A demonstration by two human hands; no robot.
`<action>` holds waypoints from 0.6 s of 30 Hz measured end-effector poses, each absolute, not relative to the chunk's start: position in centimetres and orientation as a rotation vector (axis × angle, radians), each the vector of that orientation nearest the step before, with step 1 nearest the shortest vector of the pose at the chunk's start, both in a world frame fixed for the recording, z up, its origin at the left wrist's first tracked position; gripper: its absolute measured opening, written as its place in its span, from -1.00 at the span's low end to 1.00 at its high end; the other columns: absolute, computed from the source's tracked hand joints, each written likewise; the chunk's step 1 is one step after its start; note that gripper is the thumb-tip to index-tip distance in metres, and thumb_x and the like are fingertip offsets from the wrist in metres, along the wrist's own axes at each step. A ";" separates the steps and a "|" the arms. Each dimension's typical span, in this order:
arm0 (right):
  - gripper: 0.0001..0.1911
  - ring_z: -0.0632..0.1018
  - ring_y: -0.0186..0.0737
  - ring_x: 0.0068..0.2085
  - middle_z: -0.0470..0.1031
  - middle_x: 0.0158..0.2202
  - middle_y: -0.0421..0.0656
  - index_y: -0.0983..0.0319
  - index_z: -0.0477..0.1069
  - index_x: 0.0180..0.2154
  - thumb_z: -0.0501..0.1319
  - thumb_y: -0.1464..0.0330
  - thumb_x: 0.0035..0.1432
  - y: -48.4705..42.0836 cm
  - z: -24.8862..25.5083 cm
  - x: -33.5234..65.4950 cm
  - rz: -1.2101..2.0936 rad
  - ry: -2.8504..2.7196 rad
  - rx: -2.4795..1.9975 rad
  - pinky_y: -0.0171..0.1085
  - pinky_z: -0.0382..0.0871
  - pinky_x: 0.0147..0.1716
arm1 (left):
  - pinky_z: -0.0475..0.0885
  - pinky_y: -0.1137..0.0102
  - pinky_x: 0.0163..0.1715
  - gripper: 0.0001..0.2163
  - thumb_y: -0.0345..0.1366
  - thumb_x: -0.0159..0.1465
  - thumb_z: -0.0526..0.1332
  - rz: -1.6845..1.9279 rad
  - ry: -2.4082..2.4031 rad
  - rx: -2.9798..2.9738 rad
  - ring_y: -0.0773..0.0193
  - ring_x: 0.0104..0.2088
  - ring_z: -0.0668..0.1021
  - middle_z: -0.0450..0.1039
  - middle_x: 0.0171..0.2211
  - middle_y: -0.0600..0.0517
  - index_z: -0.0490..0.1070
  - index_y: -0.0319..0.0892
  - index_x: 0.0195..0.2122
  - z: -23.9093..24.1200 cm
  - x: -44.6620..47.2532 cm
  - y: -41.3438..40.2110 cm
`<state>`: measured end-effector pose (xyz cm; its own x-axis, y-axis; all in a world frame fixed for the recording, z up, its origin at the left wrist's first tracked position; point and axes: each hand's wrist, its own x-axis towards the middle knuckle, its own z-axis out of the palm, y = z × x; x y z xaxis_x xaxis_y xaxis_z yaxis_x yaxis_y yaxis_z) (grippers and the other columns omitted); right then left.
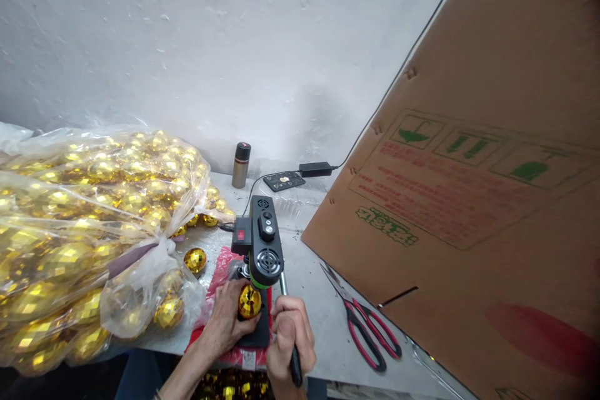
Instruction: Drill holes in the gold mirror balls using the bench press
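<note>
My left hand (229, 315) holds a small gold mirror ball (250, 302) between fingers and thumb. The ball sits under the head of a small black bench press (266, 240), above its dark base plate (254, 339). Whatever meets the top of the ball is hidden by the head. My right hand (291, 340) is closed around the press's lever (295, 367), whose black grip sticks out below the fist. A red plastic sheet (220, 276) lies under the press. Just left of the press, another gold mirror ball (195, 260) rests on the table.
Clear bags (94, 225) full of gold balls cover the left side. A large cardboard box (450, 200) leans in from the right, with red-handled scissors (368, 328) beside it. Behind the press stand a flask (240, 165), a patterned black case (284, 180) and a power adapter (315, 169).
</note>
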<state>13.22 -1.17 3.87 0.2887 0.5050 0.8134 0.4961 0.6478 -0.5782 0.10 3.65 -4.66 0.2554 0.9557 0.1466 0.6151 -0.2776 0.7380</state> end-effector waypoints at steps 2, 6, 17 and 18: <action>-0.64 0.48 -0.35 -0.44 0.41 -0.41 -0.27 0.14 0.35 -0.34 -0.01 0.43 0.56 -1.2 3.6 13.1 0.007 -1.321 -0.937 -0.31 0.30 -0.43 | 0.49 0.05 0.02 -0.58 -0.19 0.15 0.43 0.798 1.418 1.982 -0.14 -0.07 0.62 0.62 -0.10 -0.12 0.53 -0.12 0.04 -4.7 0.1 3.7; -0.65 0.47 -0.33 -0.41 0.42 -0.39 -0.26 0.15 0.36 -0.35 0.01 0.43 0.54 -1.3 3.0 13.0 0.040 -1.296 -0.945 -0.29 0.31 -0.39 | 0.47 0.01 0.05 -0.58 -0.22 0.16 0.41 0.809 1.393 1.979 -0.15 -0.04 0.61 0.62 -0.06 -0.15 0.52 -0.15 0.06 -5.0 0.2 3.6; -0.63 0.44 -0.32 -0.44 0.39 -0.41 -0.27 0.14 0.33 -0.38 0.00 0.39 0.56 -0.9 2.4 12.4 0.016 -1.234 -0.929 -0.28 0.28 -0.42 | 0.47 0.06 0.01 -0.58 -0.24 0.15 0.41 0.861 1.393 1.967 -0.13 -0.05 0.60 0.62 -0.10 -0.12 0.52 -0.13 0.05 -5.3 0.2 3.5; -0.63 0.43 -0.33 -0.44 0.39 -0.41 -0.27 0.14 0.32 -0.38 0.00 0.39 0.56 -0.9 2.5 12.3 0.010 -1.232 -0.926 -0.29 0.27 -0.42 | 0.47 0.07 0.00 -0.59 -0.25 0.15 0.41 0.869 1.398 1.966 -0.12 -0.06 0.60 0.62 -0.10 -0.12 0.52 -0.13 0.04 -5.4 0.2 3.5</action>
<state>12.34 -0.86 2.46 0.3799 0.4725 0.7952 0.4598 0.6495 -0.6056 0.23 3.47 -5.36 0.2428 0.9532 0.1802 0.5832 -0.2919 0.7581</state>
